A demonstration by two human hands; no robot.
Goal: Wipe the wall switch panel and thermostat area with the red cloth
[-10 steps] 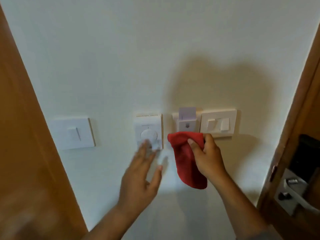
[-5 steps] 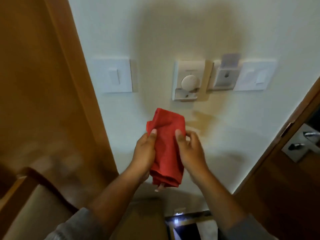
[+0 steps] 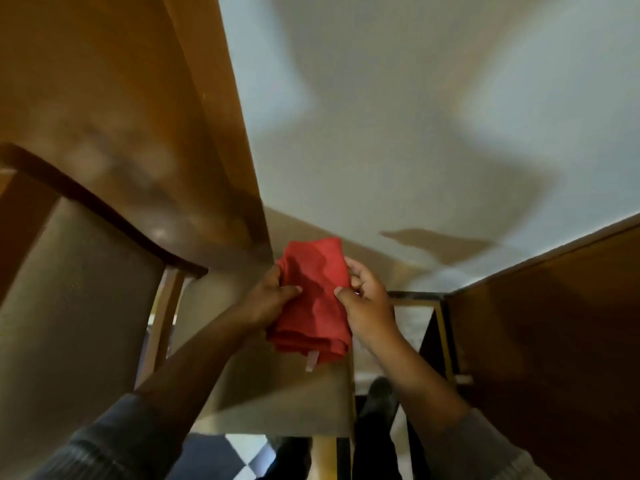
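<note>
Red cloth (image 3: 313,296), folded into a thick wad, sits between both hands: the left hand (image 3: 268,297) pinches its left edge, the right hand (image 3: 365,303) grips its right edge, thumb on top. A white tag (blurred) hangs from the cloth's lower edge. Beyond the hands rises a pale wall (image 3: 398,116); left of them stands a wooden panel (image 3: 121,98).

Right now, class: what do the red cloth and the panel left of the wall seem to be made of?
Red cloth: soft woven or microfibre fabric, matte; it folds and creases, with a small sewn tag. Panel: probably wood or wood veneer, orange-brown with a slight sheen; blur hides any grain.
</note>
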